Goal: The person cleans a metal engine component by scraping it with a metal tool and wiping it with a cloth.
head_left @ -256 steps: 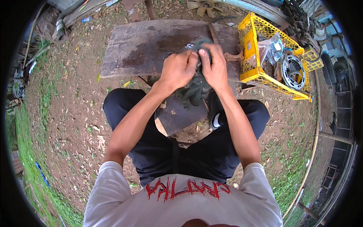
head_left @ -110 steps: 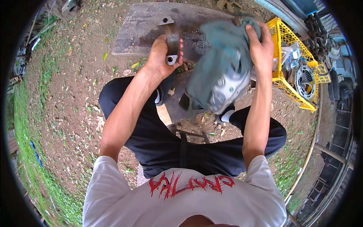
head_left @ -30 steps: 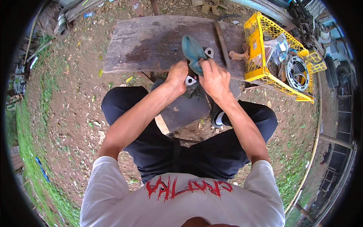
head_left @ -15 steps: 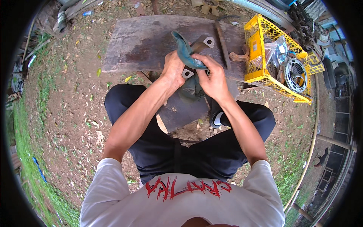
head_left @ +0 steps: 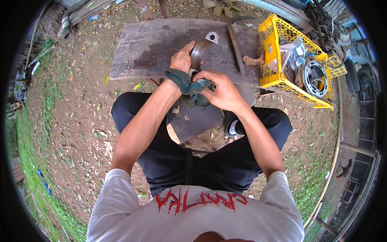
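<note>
In my left hand (head_left: 181,60) is a curved metal half-ring (head_left: 197,53), a bolt-hole lug at each end, held over the wooden board. Its far lug (head_left: 212,37) is bare; the near one peeks out above the cloth. A dark green rag (head_left: 196,99) is bunched in my right hand (head_left: 223,90), pressed against the near end of the metal. Part of the cloth drapes across my left wrist. My left fingers wrap under the metal and are mostly hidden.
The wooden board (head_left: 141,48) bears a long flat bar (head_left: 235,48) and a brown forked metal part (head_left: 254,59). At its right, a yellow plastic crate (head_left: 276,78) holds a round metal ring (head_left: 315,80) and plastic bags. A fan wheel (head_left: 219,7) lies beyond.
The rag has come down from the upper part of the half-ring to its near end, drawn by my right hand. My left hand has shifted slightly, and more curved metal shows.
</note>
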`<state>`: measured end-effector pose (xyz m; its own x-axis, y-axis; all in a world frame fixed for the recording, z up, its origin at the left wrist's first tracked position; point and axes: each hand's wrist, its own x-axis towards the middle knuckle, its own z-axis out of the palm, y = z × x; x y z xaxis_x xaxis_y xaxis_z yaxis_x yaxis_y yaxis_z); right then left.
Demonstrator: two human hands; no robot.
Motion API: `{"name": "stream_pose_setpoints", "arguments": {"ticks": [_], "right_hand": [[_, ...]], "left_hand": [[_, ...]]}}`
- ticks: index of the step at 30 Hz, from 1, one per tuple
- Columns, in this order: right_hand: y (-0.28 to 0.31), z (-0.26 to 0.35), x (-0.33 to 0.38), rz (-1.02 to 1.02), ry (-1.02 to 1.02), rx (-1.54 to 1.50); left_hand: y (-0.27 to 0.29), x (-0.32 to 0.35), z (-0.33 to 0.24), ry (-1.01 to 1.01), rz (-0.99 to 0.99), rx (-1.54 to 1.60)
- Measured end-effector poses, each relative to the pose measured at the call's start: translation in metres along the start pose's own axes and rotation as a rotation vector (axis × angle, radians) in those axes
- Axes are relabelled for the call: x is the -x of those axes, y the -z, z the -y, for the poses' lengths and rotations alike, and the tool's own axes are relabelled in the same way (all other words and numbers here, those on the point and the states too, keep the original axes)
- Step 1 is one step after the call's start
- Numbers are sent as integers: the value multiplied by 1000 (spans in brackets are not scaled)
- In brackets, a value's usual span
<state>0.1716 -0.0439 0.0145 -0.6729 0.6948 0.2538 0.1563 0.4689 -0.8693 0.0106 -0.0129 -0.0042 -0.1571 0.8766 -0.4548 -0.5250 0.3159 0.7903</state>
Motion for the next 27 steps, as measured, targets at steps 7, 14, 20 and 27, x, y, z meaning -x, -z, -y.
{"name": "stream_pose_setpoints", "arguments": {"ticks": [7, 14, 20, 27], "right_hand": [[28, 15, 1, -448, -91, -229], [13, 13, 5, -402, -50, -530], [-5, 11, -11, -413, 108, 168], [-18, 7, -8, -438, -125, 119]], "left_hand": [[13, -6, 5, 51, 168, 195], [-15, 24, -9, 180, 208, 307], [9, 4, 13, 88, 304, 332], [11, 1, 18, 10, 243, 341]]}}
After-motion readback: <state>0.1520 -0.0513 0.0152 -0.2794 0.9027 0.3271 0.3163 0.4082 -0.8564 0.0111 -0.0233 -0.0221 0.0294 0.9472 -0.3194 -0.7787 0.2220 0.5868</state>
